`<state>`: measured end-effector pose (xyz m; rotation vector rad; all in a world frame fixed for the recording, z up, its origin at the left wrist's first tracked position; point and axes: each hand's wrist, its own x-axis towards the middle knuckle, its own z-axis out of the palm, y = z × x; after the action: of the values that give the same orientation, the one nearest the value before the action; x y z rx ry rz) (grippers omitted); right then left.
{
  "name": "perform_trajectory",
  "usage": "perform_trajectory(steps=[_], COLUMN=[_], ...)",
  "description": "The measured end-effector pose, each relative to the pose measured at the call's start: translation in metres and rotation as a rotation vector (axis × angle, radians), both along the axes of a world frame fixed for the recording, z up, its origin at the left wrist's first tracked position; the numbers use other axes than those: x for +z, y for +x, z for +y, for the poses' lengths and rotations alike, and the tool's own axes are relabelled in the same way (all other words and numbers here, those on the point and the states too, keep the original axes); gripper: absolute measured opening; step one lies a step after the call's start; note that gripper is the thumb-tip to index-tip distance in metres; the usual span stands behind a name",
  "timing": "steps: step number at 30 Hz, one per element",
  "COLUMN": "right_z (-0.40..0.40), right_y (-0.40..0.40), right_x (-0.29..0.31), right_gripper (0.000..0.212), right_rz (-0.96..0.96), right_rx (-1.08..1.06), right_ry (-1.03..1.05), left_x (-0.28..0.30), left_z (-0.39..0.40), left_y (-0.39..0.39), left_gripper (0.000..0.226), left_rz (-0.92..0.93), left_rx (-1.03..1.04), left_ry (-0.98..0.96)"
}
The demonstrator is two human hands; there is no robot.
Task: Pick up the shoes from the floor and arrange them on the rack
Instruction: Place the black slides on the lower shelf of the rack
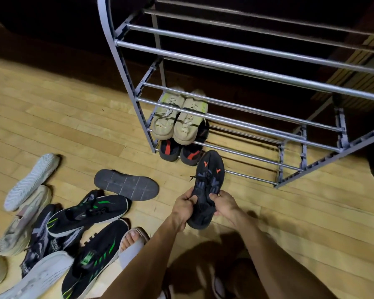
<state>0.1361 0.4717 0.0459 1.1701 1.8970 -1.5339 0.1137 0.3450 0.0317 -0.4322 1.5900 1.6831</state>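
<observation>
We are seeing both hands, left hand (185,205) and right hand (225,203), gripping a black sneaker (206,188) at lower centre, toe pointing toward the rack (246,100). Loose shoes (73,216) are lying at lower left.

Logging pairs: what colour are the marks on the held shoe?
Orange-red, on a black shoe; head view.

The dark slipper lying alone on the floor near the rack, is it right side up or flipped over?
Flipped over. The dark slipper shows its flat grey grooved sole facing up, and no strap or upper is visible.
</observation>
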Motion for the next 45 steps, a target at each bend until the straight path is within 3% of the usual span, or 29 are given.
perform_trajectory(steps=[5,16,21,26,30,36,42,45], right_z=[0.014,0.065,0.098,0.126,0.146,0.183,0.208,0.206], right_y=[-0.005,-0.017,-0.033,-0.045,-0.046,-0.052,-0.062,-0.060], right_x=[-0.015,-0.031,-0.041,-0.053,-0.067,-0.080,-0.095,-0.103], right_gripper=[0.011,0.029,0.036,0.035,0.037,0.041,0.011,0.023], right_rz=[-0.020,-0.151,-0.133,-0.060,-0.043,-0.035,-0.054,-0.039], right_rx=[-0.013,0.219,0.356,0.312,0.306,0.281,0.145,0.002], right_ry=[0.097,0.377,0.599,0.679,0.763,0.849,0.602,0.461], left_x=[-0.006,-0.027,-0.044,-0.050,-0.048,-0.066,-0.078,-0.092], left_z=[0.022,0.078,0.106,0.135,0.167,0.205,0.225,0.226], left_y=[-0.020,-0.043,-0.049,-0.061,-0.077,-0.087,-0.093,-0.099], left_gripper=[0.040,0.039,0.039,0.031,0.068,0.081,0.069,0.064], left_rz=[0.056,0.073,0.103,0.074,-0.043,-0.050,0.030,0.055], left_rx=[-0.041,-0.081,-0.079,-0.082,-0.181,-0.184,-0.257,-0.259], left_ry=[-0.040,-0.058,-0.003,-0.056,0.011,0.106,0.181,0.130])
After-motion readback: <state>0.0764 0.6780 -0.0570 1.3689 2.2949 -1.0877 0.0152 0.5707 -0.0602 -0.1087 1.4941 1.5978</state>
